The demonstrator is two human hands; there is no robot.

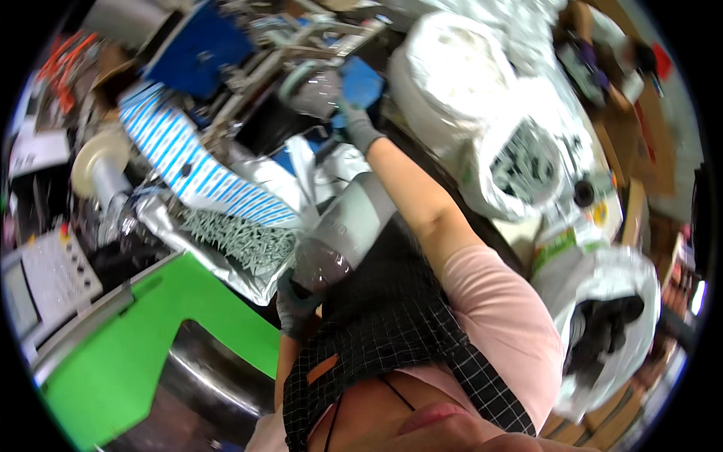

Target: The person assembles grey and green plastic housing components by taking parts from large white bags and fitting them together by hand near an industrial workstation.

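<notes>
Head cam: L hand, gloved, partly closed, has hold of low end of clear pack, just off R edge of foil bag w/ grey parts. R hand, gloved, at 2nd clear pack, beyond bag's far edge; can't tell grip. Green panel near bag's near edge.

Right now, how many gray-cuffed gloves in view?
2: one on the left hand, near the green panel; one on the right hand, upper centre. Others may be hidden.
</notes>
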